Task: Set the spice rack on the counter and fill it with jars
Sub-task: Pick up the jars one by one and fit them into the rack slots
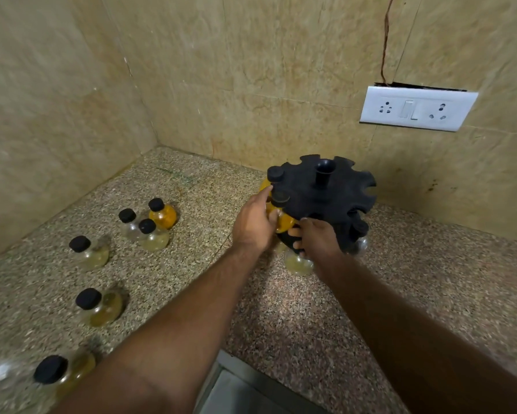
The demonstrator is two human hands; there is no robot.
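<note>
L hand [255,222] was curled round an orange jar [282,221], at the 8 o'clock slot of the rack [332,189]. R hand [318,239] gripped the rack's bottom. Rack stood on the counter [311,309]. Step: filling. Next, prob. seat the neck, then fetch from six jars [154,234] at 9 o'clock.

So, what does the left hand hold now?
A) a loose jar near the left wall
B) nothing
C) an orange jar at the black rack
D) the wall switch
C: the left hand grips the orange jar at the edge of the black rack.
</note>
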